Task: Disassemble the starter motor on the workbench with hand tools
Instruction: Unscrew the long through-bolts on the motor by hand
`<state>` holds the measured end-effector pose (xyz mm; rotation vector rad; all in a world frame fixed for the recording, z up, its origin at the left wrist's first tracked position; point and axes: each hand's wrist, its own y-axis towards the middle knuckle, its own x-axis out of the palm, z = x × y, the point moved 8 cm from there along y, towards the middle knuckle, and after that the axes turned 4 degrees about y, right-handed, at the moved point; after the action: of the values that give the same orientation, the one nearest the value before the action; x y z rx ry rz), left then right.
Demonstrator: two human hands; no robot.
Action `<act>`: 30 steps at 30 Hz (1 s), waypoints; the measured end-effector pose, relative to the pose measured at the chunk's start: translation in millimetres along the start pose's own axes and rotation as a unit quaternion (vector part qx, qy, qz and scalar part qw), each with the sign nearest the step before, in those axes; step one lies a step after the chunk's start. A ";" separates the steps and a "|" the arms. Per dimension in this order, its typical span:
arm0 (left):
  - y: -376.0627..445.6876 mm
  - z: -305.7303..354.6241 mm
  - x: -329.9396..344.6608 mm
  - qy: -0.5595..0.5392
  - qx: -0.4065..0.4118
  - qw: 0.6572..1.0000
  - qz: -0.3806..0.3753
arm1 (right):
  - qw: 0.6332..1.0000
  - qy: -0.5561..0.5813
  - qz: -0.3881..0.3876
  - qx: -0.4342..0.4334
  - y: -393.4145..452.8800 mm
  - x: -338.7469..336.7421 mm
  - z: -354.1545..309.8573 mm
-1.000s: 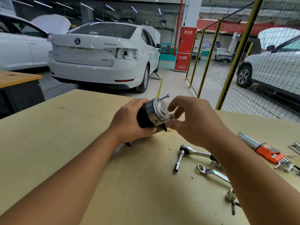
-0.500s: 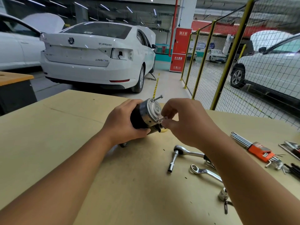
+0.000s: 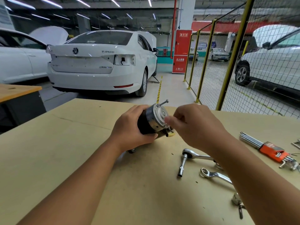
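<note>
The starter motor [image 3: 150, 120], black-bodied with a silver end cap, lies on its side on the workbench [image 3: 56, 151]. My left hand [image 3: 129, 129] grips its black body from the left. A long bolt [image 3: 163, 102] sticks out of the cap's top, partly unscrewed. My right hand [image 3: 193, 125] is at the cap's lower right edge, thumb and fingers curled together there, hiding whatever they pinch; the fingertips look blurred.
To the right on the bench lie a ratchet with a socket [image 3: 189, 157], a ring spanner [image 3: 214, 175], an orange hex key set [image 3: 267, 149] and small parts [image 3: 236, 200]. A yellow mesh fence [image 3: 227, 62] and parked white cars [image 3: 100, 62] stand beyond the bench.
My right hand's fingers have shifted at the lower edge of the end cap, and the lower bolt head seen earlier is now hidden behind them. The left hand keeps its grip on the motor.
</note>
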<state>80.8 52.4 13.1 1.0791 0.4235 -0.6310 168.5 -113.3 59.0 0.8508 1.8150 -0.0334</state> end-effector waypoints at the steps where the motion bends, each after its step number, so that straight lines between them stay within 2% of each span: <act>1: 0.0 0.3 0.2 -0.001 0.000 1.000 0.000 | 1.000 0.016 0.009 -0.007 0.6 -1.6 -1.0; 4: -0.2 1.1 -0.2 -0.001 -0.003 1.000 0.000 | 0.998 0.054 0.014 -0.031 -0.1 -5.9 -6.0; 8: -0.1 1.9 -0.8 0.001 -0.004 1.000 0.003 | 1.000 -0.012 -0.014 -0.008 0.0 0.3 -1.6; 14: -0.1 0.2 -0.9 -0.004 -0.003 1.000 0.001 | 0.999 0.009 0.009 -0.033 0.2 -0.8 -6.1; 19: 0.5 -1.2 0.9 -0.008 -0.006 1.000 0.002 | 0.999 -0.042 -0.004 0.001 1.2 3.8 1.3; 24: 0.5 0.6 0.6 -0.009 -0.002 1.000 -0.004 | 0.999 0.016 0.010 -0.038 0.8 -2.5 -5.4; 30: 1.1 -0.6 0.7 -0.002 0.001 1.000 0.002 | 0.999 -0.039 0.001 -0.001 1.4 -0.4 -0.7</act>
<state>82.0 53.1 13.2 1.0792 0.4168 -0.6304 168.8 -112.2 60.1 0.8387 1.7410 -0.0624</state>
